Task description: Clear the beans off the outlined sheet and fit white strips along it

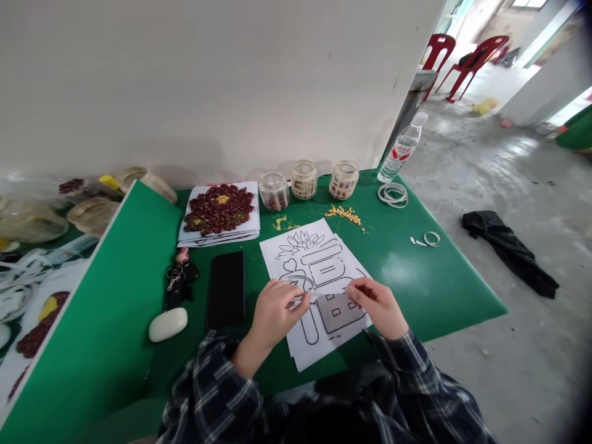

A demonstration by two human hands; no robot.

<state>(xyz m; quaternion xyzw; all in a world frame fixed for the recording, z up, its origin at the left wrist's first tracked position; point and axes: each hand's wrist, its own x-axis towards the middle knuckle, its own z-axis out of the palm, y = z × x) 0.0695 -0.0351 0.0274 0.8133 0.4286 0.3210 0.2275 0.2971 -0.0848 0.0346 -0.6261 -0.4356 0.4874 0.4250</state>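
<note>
My left hand (280,306) is closed on a thin white roll of tape (303,280), its ring standing up above the fingers. A short strip of the tape runs across to my right hand (377,303), which pinches its end between thumb and finger. Both hands are over a stack of white paper sheets (296,345) printed with black outlines: a flower, a heart and large characters. Part of the print is hidden under my hands and the tape.
Left are a black phone (226,288), white case (168,324), keys (176,276) and a bean-covered flower picture (217,209). Behind stand jars (304,180), loose corn kernels (345,214) and a bottle (402,148). Tape rings (393,195) lie right; a green divider (102,296) rises left.
</note>
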